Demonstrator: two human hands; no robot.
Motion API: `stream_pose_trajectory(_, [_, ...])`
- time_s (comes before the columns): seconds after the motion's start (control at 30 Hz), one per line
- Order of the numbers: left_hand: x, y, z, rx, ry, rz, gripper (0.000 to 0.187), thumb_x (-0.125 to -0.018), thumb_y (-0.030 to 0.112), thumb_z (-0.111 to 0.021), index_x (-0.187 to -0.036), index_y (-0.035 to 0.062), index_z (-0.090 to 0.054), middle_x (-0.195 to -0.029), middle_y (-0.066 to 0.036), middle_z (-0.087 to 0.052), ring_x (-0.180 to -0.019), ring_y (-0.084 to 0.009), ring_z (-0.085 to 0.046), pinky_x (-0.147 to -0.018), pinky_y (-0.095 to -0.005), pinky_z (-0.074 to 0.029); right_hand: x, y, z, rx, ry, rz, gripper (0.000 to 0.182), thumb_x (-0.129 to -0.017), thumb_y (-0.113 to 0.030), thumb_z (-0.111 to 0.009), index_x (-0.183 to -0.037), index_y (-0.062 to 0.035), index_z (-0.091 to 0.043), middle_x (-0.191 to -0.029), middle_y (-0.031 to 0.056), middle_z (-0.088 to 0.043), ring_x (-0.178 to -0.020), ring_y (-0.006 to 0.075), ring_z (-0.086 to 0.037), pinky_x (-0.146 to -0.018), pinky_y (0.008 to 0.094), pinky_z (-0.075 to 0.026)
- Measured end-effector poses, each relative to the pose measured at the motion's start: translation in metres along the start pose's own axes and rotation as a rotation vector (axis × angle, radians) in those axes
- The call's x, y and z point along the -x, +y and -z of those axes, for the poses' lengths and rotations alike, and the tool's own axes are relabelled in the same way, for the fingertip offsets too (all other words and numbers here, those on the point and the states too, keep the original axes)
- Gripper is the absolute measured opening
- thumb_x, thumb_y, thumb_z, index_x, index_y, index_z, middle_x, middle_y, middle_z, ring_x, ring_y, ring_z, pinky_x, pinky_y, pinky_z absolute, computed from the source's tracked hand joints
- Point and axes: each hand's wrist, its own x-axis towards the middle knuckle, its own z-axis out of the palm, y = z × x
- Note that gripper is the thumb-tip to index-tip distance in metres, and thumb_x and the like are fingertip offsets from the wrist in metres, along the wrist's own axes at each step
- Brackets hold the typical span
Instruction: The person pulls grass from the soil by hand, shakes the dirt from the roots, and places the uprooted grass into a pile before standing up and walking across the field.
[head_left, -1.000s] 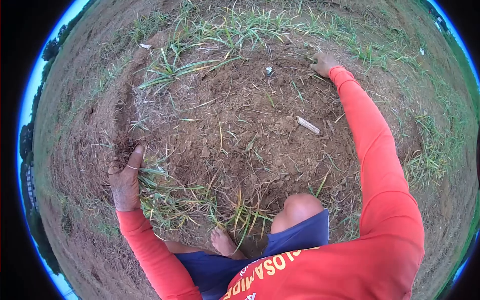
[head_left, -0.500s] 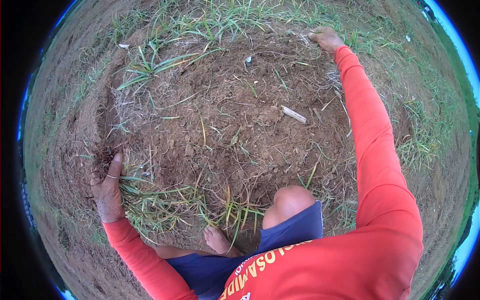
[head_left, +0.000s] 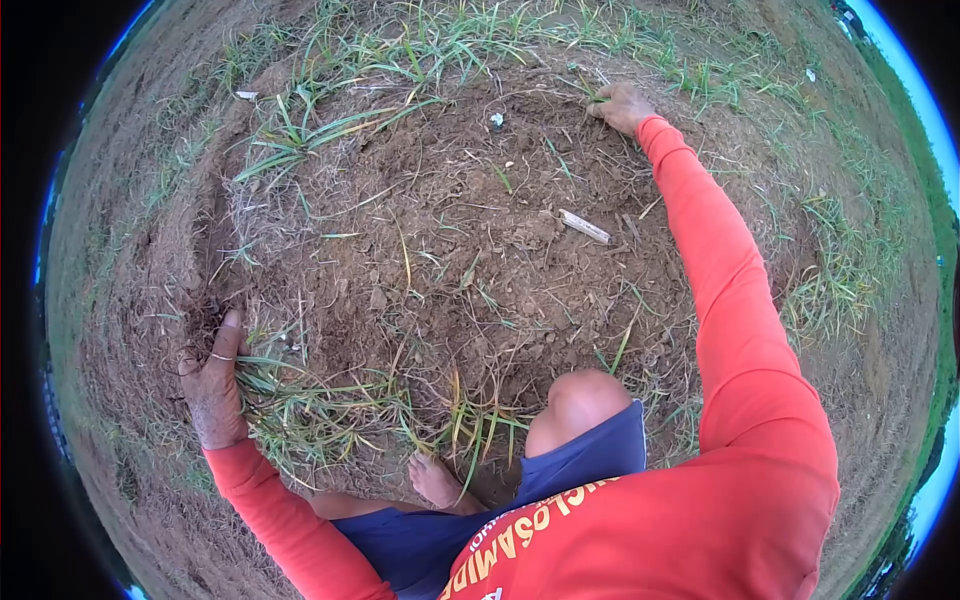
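Note:
My left hand [head_left: 213,388] is closed around a bunch of pulled grass [head_left: 330,405]. Its dark, soil-clotted roots [head_left: 205,325] stick out past my thumb, and the green blades trail off to the right near my foot. Out at the far right of the bare soil [head_left: 450,230], my right hand [head_left: 622,107] reaches down with its fingers pinched together at the ground. A few green blades show by those fingertips, but exactly what they grip is too small to make out.
A pale piece of dry stalk [head_left: 585,227] lies on the soil. A larger grass tuft [head_left: 290,140] grows at the upper left, with a band of grass [head_left: 450,40] along the far side. My bare foot [head_left: 436,480] and bent knee [head_left: 588,405] are close in front.
My right hand has moved left and slightly nearer, from the grass edge onto the soil. My left hand stays almost still, holding the grass.

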Motion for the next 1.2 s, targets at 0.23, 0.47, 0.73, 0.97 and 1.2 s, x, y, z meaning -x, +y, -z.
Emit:
stream_pose_trajectory(0.23, [0.001,0.001,0.004,-0.042,-0.027,0.027,0.037,-0.091,0.021,-0.081,-0.122,0.0058,-0.070,-0.099,0.001,-0.068,-0.078,-0.0092,-0.057,-0.076,-0.0267,-0.047,0.008,-0.011,-0.012,0.117,0.005,0.032,0.045,-0.087,-0.041,-0.072,-0.115,-0.0067,-0.076,-0.118,0.0209,-0.071,-0.114,0.0368,-0.067,-0.102,0.0429,-0.051])
stream_pose_trajectory(0.47, [-0.002,-0.007,0.000,-0.031,-0.041,0.032,0.037,-0.089,0.023,-0.083,-0.119,0.0065,-0.068,-0.094,0.002,-0.066,-0.079,-0.0090,-0.057,-0.076,-0.0259,-0.047,0.002,-0.012,0.032,0.038,0.251,0.062,0.052,-0.088,-0.043,-0.073,-0.121,-0.0032,-0.073,-0.120,0.0201,-0.072,-0.114,0.0345,-0.067,-0.104,0.0427,-0.050])
stream_pose_trajectory(0.73, [-0.008,-0.002,-0.017,0.088,-0.064,0.008,0.026,-0.089,0.022,-0.082,-0.109,0.0077,-0.072,-0.087,0.002,-0.067,-0.075,-0.0078,-0.058,-0.069,-0.0257,-0.046,0.043,-0.035,0.110,-0.765,0.197,0.112,0.053,-0.089,-0.036,-0.076,-0.118,0.0067,-0.069,-0.108,0.0188,-0.073,-0.096,0.0274,-0.070,-0.092,0.0391,-0.054])
stream_pose_trajectory(0.97, [-0.005,0.000,-0.030,0.146,-0.197,0.012,0.026,-0.089,0.021,-0.082,-0.109,0.0068,-0.074,-0.086,0.003,-0.069,-0.071,-0.0079,-0.059,-0.069,-0.0264,-0.048,0.070,-0.010,0.084,-0.338,0.171,-0.093,0.052,-0.086,-0.035,-0.081,-0.121,0.0013,-0.071,-0.104,0.0169,-0.075,-0.096,0.0250,-0.071,-0.085,0.0354,-0.054])
stream_pose_trajectory(1.2, [0.005,-0.013,-0.043,0.313,-0.316,0.056,0.034,-0.087,0.016,-0.083,-0.118,0.0075,-0.072,-0.096,0.004,-0.071,-0.079,-0.0073,-0.062,-0.072,-0.0259,-0.052,0.149,-0.081,0.101,-1.142,-0.012,0.018,0.040,-0.089,-0.026,-0.081,-0.120,-0.0017,-0.070,-0.075,-0.0017,-0.063,-0.060,0.0068,-0.054,-0.050,0.0245,-0.039])
